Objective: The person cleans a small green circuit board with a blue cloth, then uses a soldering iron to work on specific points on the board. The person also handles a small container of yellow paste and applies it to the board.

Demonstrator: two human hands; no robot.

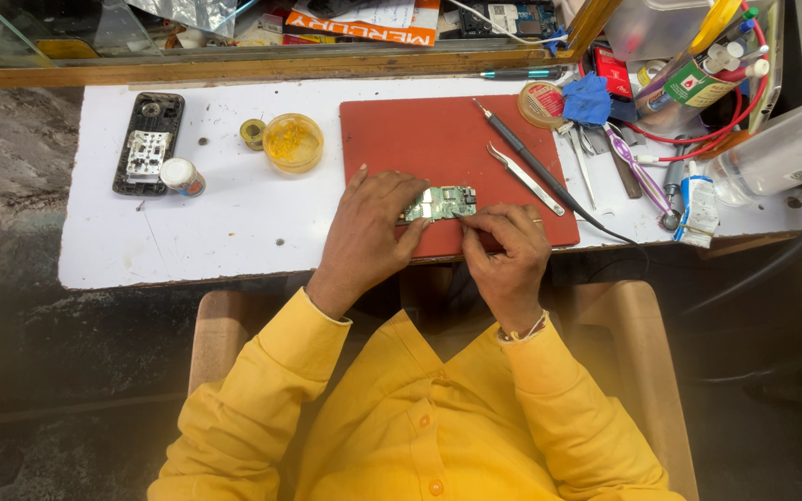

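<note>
On the red mat (420, 139), centre frame, we see the circuit board (440, 202) lying left-right, pinched between left hand (368, 232) and right hand (505, 249).

A white worktop (234, 223) carries a red mat (420, 139), an opened phone body (148, 143) beside a small white-capped jar (181, 175), a yellow paste tub (293, 142), a tape roll (252, 133), and cluttered tools at the right.
</note>
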